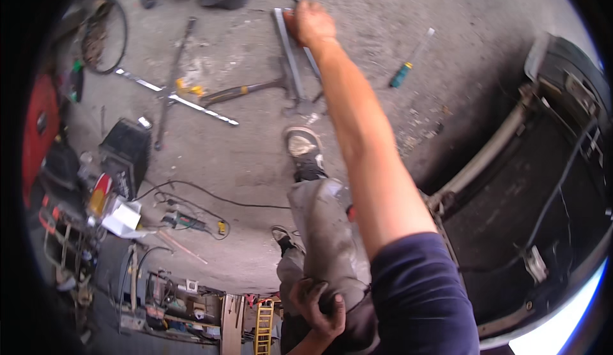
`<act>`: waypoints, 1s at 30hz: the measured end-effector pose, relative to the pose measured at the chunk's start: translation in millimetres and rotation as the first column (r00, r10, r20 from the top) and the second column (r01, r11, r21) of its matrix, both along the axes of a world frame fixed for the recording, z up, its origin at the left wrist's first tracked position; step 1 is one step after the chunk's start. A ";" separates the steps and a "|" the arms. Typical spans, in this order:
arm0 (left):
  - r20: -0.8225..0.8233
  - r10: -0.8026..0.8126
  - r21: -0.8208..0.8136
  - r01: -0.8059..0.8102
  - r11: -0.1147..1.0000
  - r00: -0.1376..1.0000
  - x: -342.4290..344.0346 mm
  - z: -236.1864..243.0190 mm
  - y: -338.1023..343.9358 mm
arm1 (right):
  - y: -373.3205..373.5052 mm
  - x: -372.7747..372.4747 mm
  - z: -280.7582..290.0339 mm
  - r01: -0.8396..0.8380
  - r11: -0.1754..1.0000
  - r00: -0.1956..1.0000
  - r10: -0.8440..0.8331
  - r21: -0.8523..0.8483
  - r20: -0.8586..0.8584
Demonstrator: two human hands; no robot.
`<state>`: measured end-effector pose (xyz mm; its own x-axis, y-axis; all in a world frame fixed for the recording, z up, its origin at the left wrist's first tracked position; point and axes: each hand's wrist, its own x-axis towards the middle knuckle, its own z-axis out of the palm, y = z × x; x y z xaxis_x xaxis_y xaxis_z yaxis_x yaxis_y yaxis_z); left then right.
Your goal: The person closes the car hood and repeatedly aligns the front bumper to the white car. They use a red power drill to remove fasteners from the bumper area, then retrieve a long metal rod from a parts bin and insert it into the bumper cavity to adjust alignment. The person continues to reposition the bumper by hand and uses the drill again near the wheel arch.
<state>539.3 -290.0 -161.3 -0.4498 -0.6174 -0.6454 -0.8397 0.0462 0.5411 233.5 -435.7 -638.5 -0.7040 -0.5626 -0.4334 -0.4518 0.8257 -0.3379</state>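
Observation:
My right hand (311,24) reaches far forward, its fingers closed round the top end of a grey metal bar frame (290,52) on the concrete floor. Two bars of it run toward me from the hand; the forearm partly covers the second. A hammer (246,91) with a dark handle lies just left of the frame, its head close against the bar. My left hand (321,310) rests on my trousered leg at the lower middle, thumb apart from the bent fingers, holding nothing. A screwdriver (402,74) with a teal handle lies right of my right forearm.
A cross-shaped lug wrench (168,93) lies left, beside a yellow piece (190,87). A corded power tool (185,219) and its cable stretch toward my feet. A black case (126,154) stands left. A large dark car bumper (530,195) fills the right side.

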 end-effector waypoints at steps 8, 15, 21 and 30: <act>-0.041 0.016 0.025 -0.015 1.000 0.999 13.3 -0.7 14.2 | 61.3 -34.2 39.0 0.412 0.880 0.875 -0.455 0.237 0.166; -0.081 -0.028 0.106 0.036 0.994 0.996 42.1 14.8 24.4 | 166.3 122.0 99.7 0.969 0.249 0.183 -0.729 0.007 0.660; -0.132 0.019 0.066 -0.010 0.998 0.991 91.4 21.2 50.1 | 176.9 259.8 245.3 0.985 0.129 0.018 -0.740 0.115 0.672; -0.273 0.152 0.198 -0.099 0.975 0.950 248.3 -29.5 119.2 | 95.0 438.0 482.2 0.197 0.689 0.794 0.304 -0.697 0.526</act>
<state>787.6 -170.8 -190.7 -0.5575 -0.5662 -0.6071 -0.6418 -0.1699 0.7478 671.5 -340.7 -156.3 -0.4210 -0.8871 -0.1893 -0.0020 0.2096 -0.9778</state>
